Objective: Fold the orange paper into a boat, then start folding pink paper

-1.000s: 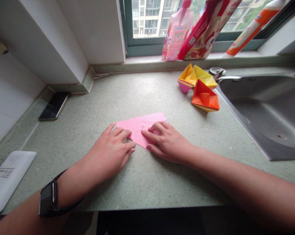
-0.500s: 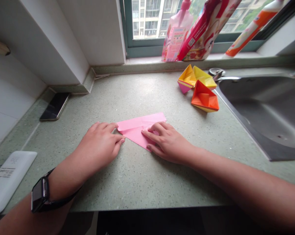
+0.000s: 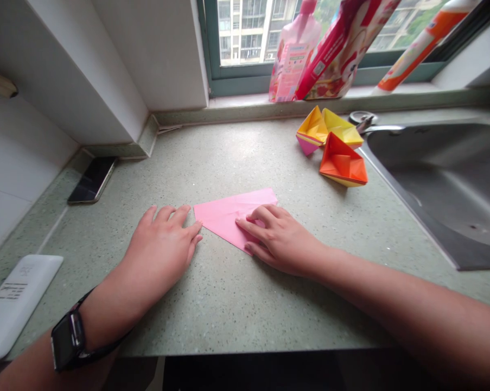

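A folded sheet of pink origami paper (image 3: 222,213) lies flat on the speckled green countertop (image 3: 228,304). My left hand (image 3: 161,241), with a black watch on its wrist, rests at the paper's left corner. Its fingers are spread, and the index fingertip just meets the paper's edge. My right hand (image 3: 279,236) lies over the paper's right part, fingers bent and pressing it down onto the counter. That hand hides the right side of the sheet.
Folded paper boats, one orange-red (image 3: 342,163) and a yellow one (image 3: 312,130), stand at the back right beside the steel sink (image 3: 444,190). A phone (image 3: 93,180) and a white power bank (image 3: 20,304) lie at left. A pink bottle (image 3: 293,60) stands on the sill.
My left hand has drawn back slightly to the left and opened its fingers. The paper's raised left corner now lies flat. My right hand stays in place.
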